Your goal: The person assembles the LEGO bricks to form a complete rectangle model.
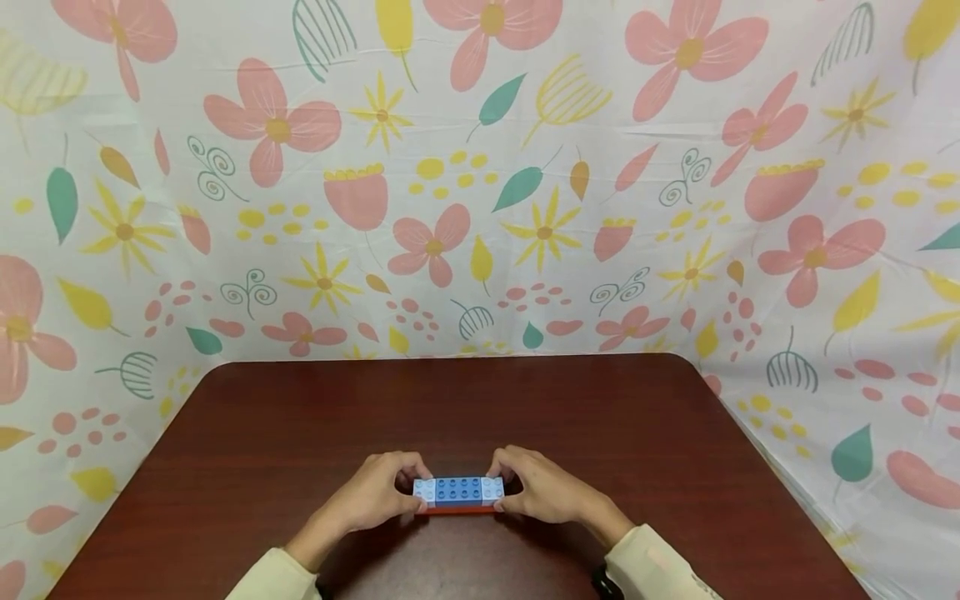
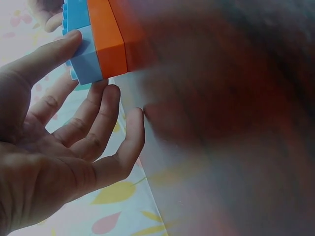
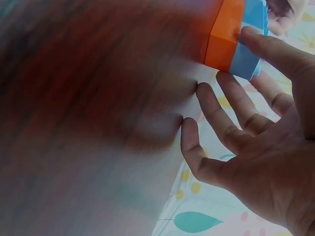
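Observation:
Near the front of the brown table lies a row of toy building bricks on a long orange brick (image 2: 109, 42). The top layer has a darker blue brick (image 1: 458, 490) in the middle, flanked by a light blue brick (image 1: 423, 489) on the left and another light blue brick (image 1: 492, 489) on the right. My left hand (image 1: 378, 492) pinches the left end between thumb and fingers. At the opposite end, my right hand (image 1: 551, 490) pinches in the same way. In both wrist views the thumb presses the side of the light blue brick, and the lower fingers are spread, touching the tabletop.
The brown table (image 1: 450, 408) has rounded far corners. A white curtain (image 1: 465, 192) printed with flowers and leaves hangs behind it and along both sides. Light sleeves (image 1: 656, 567) cover my forearms, with dark bands at the wrists.

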